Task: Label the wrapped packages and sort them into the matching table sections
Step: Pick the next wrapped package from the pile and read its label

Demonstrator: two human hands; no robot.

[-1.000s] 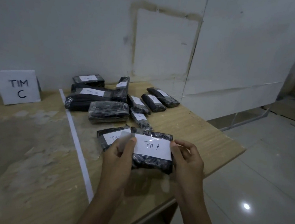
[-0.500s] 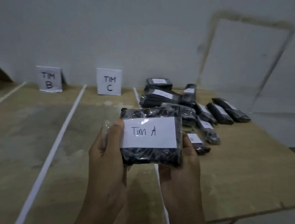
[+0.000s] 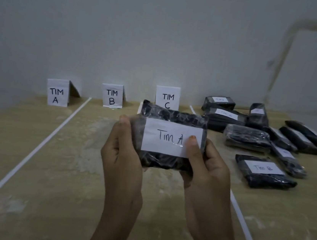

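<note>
Head view: gripping labelled Tim A package (image 3: pixel 173 119) in left hand (image 3: pixel 123 155) and right hand (image 3: pixel 207 169), centre frame; not yet sorted, TIM A sign (image 3: pixel 57 92) at left; other packages (image 3: pixel 247 137) unsorted at right

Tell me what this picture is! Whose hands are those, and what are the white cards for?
There is no machine here. The picture comes from a camera on a person's head, looking down at their own hands. The left hand and right hand hold a black wrapped package whose white label says Tim A. On the wooden table, white lines mark sections, and cards by the wall read TIM A, TIM B and TIM C. More packages lie on the right. So this package likely belongs by TIM A.
</note>
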